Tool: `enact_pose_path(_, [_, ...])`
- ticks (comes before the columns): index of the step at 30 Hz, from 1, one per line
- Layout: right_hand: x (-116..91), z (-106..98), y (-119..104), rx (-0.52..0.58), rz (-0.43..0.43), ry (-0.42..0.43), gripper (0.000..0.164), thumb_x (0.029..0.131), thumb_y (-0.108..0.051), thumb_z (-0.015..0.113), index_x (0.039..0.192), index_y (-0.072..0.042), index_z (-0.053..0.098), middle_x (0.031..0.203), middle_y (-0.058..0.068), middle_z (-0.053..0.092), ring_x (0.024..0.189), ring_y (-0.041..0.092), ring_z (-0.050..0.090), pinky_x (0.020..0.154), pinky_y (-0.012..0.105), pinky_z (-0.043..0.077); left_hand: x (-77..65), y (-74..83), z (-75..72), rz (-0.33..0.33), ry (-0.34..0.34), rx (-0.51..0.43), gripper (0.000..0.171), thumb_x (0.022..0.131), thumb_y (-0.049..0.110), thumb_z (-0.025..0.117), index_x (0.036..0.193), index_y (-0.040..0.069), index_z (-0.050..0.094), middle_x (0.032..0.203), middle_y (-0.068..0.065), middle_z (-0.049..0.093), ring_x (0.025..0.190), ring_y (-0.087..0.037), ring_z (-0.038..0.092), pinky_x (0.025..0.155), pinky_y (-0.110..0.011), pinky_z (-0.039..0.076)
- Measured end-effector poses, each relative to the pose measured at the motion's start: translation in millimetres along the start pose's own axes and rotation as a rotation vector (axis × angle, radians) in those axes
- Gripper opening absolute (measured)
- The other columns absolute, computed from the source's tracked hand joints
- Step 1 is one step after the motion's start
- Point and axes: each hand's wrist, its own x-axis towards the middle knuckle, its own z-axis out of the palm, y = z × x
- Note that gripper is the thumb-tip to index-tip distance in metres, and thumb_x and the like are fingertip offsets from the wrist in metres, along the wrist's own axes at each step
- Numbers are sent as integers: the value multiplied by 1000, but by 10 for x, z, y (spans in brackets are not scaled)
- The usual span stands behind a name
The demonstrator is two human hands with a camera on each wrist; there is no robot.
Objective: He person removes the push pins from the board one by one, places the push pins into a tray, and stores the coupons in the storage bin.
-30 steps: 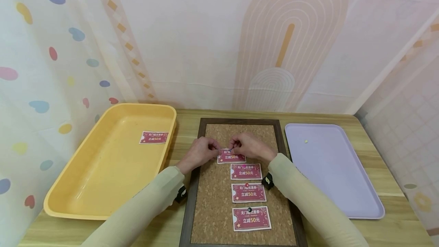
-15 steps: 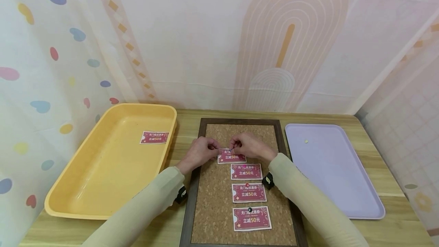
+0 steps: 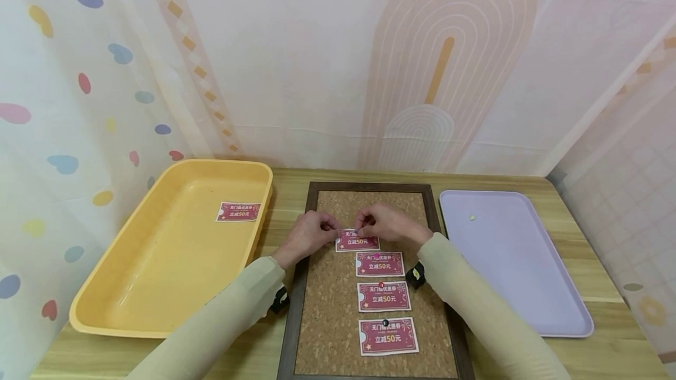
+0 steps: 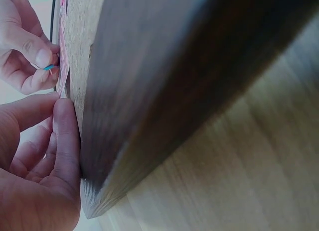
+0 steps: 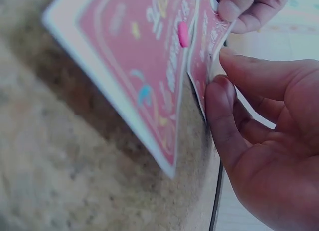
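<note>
Near the top of a cork board (image 3: 327, 321) lies a red coupon (image 3: 356, 244) with white edges. My left hand (image 3: 306, 234) pinches its upper left corner between thumb and index finger. At its top edge, my right hand (image 3: 389, 224) pinches a small blue push pin (image 4: 48, 67), whose tip points at the paper in the left wrist view. Below are more coupons in a column: one (image 3: 379, 266) with a pink pin (image 5: 183, 34), one (image 3: 383, 299) with a red pin (image 3: 381, 284), and one (image 3: 388, 339) with a black pin (image 3: 385, 322).
To the left stands a yellow bin (image 3: 174, 251) with one more coupon (image 3: 237, 211) against its right side. A lilac tray (image 3: 507, 251) on the right carries a small yellow piece (image 3: 472, 217). A dark wooden frame (image 3: 301, 292) borders the board. A curtain hangs behind.
My right wrist and forearm have shifted slightly to the right, while its fingertips stay at the coupon's top edge. My left hand keeps its hold on the corner.
</note>
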Motion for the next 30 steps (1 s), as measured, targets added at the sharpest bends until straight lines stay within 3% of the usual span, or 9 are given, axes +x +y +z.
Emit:
enact_pose_path(6, [-47, -13, 4, 22, 26, 16, 6, 100, -7, 67, 96, -8, 71, 88, 0, 67, 76, 12, 57, 68, 27, 46, 6, 9, 16, -11, -9, -14, 9, 94, 12, 76, 96, 4, 78, 78, -1, 72, 64, -11, 64, 58, -24, 50])
enact_pose_path(13, [-107, 4, -3, 37, 36, 88, 6, 99, -6, 67, 99, -8, 73, 91, 1, 68, 84, 13, 60, 79, 30, 50, -7, 6, -1, -6, -18, -28, 10, 97, 10, 72, 99, 3, 79, 83, -3, 73, 64, -12, 66, 60, -26, 54])
enact_pose_path(22, [-194, -27, -11, 72, -72, 190, 11, 100, -4, 63, 102, -4, 75, 94, 2, 71, 86, 13, 63, 81, 32, 52, -19, -33, -31, -14, 2, -77, 12, 98, 9, 70, 102, 1, 79, 85, -6, 73, 65, -12, 66, 62, -27, 56])
enact_pose_path(30, [-339, -90, -66, 69, -77, 289, 14, 102, -8, 64, 108, -4, 77, 104, 3, 74, 95, 16, 66, 87, 38, 54, -65, -46, -97, -33, 41, -114, 14, 98, 12, 71, 104, 1, 79, 88, -6, 74, 67, -14, 67, 63, -28, 55])
